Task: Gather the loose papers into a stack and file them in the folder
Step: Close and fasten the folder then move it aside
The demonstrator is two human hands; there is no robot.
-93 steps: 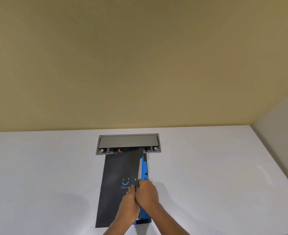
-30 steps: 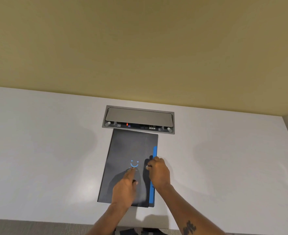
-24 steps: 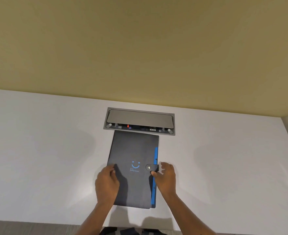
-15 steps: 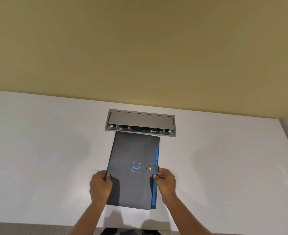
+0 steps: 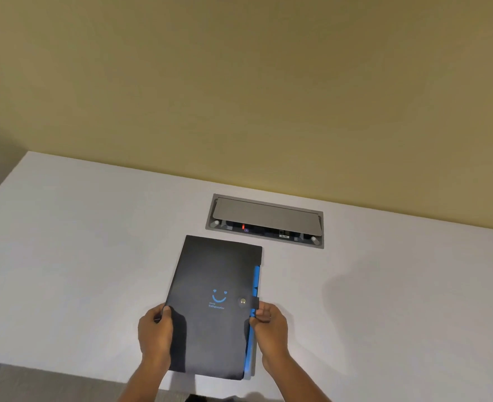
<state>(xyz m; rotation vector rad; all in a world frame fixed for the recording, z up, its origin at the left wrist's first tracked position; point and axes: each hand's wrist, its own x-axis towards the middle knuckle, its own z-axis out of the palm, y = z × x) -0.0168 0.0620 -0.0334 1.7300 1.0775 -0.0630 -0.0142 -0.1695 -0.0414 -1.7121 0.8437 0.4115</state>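
A black folder [image 5: 215, 277] with a blue smiley print lies closed on the white table [image 5: 80, 256], its strap snapped shut over the right edge. Blue divider tabs [image 5: 256, 281] stick out along that edge. My left hand [image 5: 155, 329] grips the folder's left edge near the front. At the right edge, just below the snap strap, my right hand [image 5: 268, 324] pinches the folder. No loose papers are visible on the table; whatever is inside the folder is hidden.
A grey recessed cable box [image 5: 265, 221] with a half-raised lid sits in the table just beyond the folder. A yellow wall [image 5: 239, 97] rises behind the table. The table's front edge runs under my wrists.
The cover was laid flat and the strap snapped shut. My left hand moved from the cover to the left edge, my right hand to the right edge. The folder now sits slightly left of the cable box.
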